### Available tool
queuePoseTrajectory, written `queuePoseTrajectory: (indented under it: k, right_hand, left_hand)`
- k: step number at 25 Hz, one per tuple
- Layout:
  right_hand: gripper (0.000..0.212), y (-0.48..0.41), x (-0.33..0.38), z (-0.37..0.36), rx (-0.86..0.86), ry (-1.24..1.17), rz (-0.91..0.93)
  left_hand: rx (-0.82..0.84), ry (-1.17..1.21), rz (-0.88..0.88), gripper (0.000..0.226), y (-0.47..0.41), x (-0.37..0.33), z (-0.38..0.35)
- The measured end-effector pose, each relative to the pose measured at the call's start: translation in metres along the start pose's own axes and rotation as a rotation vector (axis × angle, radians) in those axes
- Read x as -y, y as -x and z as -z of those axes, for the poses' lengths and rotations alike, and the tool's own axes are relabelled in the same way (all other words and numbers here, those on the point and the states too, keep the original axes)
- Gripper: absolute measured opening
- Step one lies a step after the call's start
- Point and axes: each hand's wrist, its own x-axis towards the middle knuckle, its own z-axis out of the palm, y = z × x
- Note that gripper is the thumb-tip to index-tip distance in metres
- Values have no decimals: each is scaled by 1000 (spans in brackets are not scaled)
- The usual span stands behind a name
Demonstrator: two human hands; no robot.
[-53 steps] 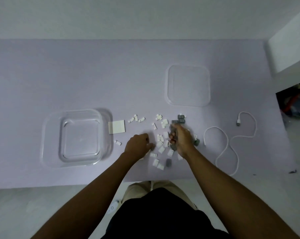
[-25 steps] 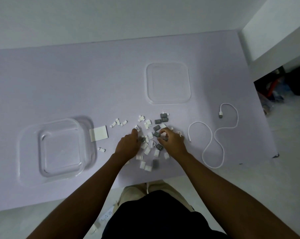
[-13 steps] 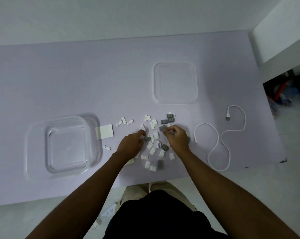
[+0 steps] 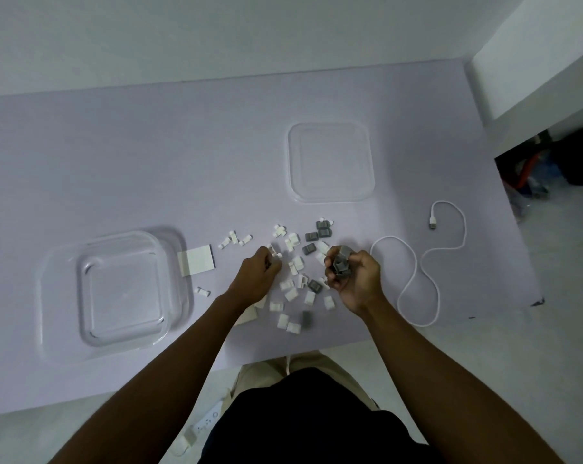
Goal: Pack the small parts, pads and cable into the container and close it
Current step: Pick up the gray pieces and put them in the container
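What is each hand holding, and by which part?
The right hand grips a bunch of gray clips round their sides. The left hand curls over white parts on the table; whether it pinches one cannot be told.

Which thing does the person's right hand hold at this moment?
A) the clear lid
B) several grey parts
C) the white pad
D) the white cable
B: the right hand grips a bunch of grey parts, while the cable lies untouched on the table to its right.
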Motion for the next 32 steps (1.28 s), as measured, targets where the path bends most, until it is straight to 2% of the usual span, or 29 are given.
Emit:
queuePoseTrajectory:
  k: [3,9,14,18,24,28,32]
  right_hand:
    - [39,4,5,-10,5,-3,-8]
    - [45,6,7,-13,8,34,12]
    - [27,7,0,-13,-87,126,9]
    - [14,10,-11,-15,-112,197,0]
    - [17,15,-21,-18,-129,226,10]
    - [21,15,-28,-22,-62,431,63]
    - [15,13,-34,-29,-20,599,141]
  left_hand:
    - [-2,54,4,30,2,-7,8]
    - [31,34,-38,21,4,2,16]
    - [44,71,-112,18,12,7,18]
    - [87,113,-100,18,17,3,16]
    - [81,306,-81,19,22,-3,20]
    - [90,326,-101,22,24,-9,19]
    - [147,285,-110,20,25,-11,16]
